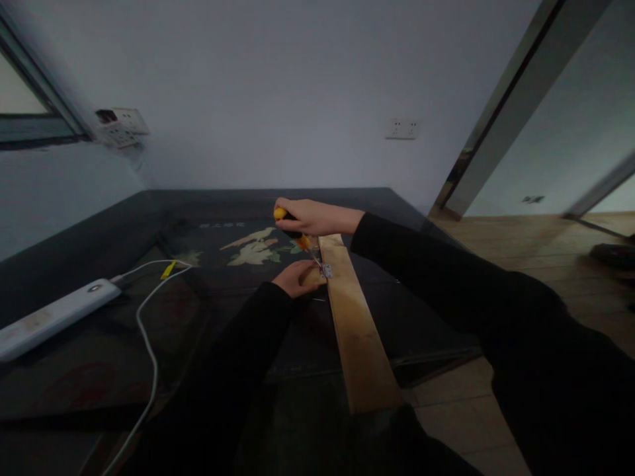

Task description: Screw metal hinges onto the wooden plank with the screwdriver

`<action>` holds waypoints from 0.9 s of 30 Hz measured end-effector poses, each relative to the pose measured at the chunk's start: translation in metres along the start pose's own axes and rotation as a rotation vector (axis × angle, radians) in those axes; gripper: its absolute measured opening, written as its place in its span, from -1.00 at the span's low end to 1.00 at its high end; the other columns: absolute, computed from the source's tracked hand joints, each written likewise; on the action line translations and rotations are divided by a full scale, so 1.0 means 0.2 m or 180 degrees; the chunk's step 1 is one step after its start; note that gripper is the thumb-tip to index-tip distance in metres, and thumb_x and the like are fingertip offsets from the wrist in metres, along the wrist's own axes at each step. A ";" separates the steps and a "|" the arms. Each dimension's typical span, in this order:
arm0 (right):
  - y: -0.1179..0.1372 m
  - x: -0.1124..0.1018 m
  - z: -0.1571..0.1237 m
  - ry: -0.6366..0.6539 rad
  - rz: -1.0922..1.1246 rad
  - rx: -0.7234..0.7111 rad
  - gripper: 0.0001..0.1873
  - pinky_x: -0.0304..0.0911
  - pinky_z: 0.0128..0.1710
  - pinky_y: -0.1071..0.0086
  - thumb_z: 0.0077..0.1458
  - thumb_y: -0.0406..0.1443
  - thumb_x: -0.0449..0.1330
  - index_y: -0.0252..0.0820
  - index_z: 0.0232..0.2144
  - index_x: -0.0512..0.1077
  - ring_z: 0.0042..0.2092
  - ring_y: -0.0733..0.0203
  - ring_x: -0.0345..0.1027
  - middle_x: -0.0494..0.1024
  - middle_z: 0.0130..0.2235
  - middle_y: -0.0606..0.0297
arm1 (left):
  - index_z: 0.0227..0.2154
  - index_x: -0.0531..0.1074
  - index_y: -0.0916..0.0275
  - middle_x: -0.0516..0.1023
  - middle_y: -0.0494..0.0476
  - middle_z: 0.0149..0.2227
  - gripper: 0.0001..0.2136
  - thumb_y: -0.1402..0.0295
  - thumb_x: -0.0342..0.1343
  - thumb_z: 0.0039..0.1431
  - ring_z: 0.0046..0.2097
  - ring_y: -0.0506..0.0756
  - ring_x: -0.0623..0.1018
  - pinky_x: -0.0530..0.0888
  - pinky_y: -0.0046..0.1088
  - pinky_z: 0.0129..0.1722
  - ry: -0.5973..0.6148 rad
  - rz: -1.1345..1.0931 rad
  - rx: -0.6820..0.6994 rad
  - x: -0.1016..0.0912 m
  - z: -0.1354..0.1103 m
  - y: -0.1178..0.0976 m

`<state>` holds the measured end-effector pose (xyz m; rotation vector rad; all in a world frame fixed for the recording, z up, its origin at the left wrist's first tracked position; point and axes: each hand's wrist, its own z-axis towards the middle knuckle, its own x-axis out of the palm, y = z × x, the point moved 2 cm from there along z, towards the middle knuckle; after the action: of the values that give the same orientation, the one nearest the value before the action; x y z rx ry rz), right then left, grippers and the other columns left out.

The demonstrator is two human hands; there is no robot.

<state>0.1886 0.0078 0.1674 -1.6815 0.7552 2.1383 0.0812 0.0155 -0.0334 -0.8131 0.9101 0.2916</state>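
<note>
My right hand (317,217) is wrapped round the yellow and black handle of a screwdriver (303,242). Its shaft slants down to a small metal hinge (327,271) on a long wooden board (360,334). Beside the hinge, my left hand (294,277) grips a short wooden piece (312,277) against the board's left edge. Whether the screwdriver tip sits in a screw is too small to tell. Just below the left hand lies a thin shiny metal bit (318,300).
The board's near end reaches past the front edge of a dark table (223,205) with a flower picture. At left are a white power strip (59,316), its white cable (153,350) and a yellow tag (169,270). A wall socket (401,129) is behind.
</note>
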 end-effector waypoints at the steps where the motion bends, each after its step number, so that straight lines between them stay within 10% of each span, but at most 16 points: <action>1: 0.01 0.00 0.00 -0.0032 0.0055 -0.0085 -0.75 0.07 -0.27 0.41 0.23 -0.26 0.02 -0.27 -0.09 0.29 -0.28 0.27 0.25 0.48 -0.19 0.16 | 0.08 0.35 0.35 0.46 0.38 0.08 -0.42 0.23 0.25 -0.03 0.13 0.28 0.44 0.34 -0.11 0.16 0.0017 -0.0020 0.0016 0.00 0.00 0.00; 12: 0.07 -0.04 0.01 -0.0053 -0.1028 0.0124 -0.64 0.02 -0.34 0.37 0.25 -0.07 0.00 -0.18 -0.09 0.38 -0.24 0.16 0.30 0.48 -0.11 0.08 | 0.04 0.40 0.26 0.49 0.29 0.06 -0.50 0.24 0.24 0.00 0.08 0.25 0.49 0.39 -0.14 0.12 -0.0016 -0.0077 0.0137 -0.02 -0.01 -0.05; 19: 0.11 -0.09 0.04 0.0423 -0.0829 -0.0312 -0.78 0.06 -0.30 0.38 0.16 -0.33 0.13 -0.20 -0.12 0.44 -0.20 0.23 0.32 0.51 -0.13 0.17 | 0.02 0.43 0.24 0.50 0.25 0.06 -0.52 0.24 0.24 -0.01 0.10 0.23 0.48 0.37 -0.15 0.14 -0.0051 -0.0068 0.0125 -0.01 -0.02 -0.03; 27: 0.12 -0.05 0.04 0.0074 -0.1548 0.0066 -0.54 0.09 -0.32 0.34 0.25 -0.03 -0.02 -0.24 -0.08 0.43 -0.19 0.10 0.38 0.52 -0.11 0.03 | -0.01 0.45 0.20 0.53 0.22 0.03 -0.53 0.22 0.26 -0.03 0.07 0.21 0.50 0.41 -0.19 0.10 -0.0090 -0.0110 0.0158 -0.03 -0.02 -0.04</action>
<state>0.1726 -0.0062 0.1835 -1.6715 0.3238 1.7676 0.0801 0.0083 -0.0269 -0.7764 0.8726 0.2488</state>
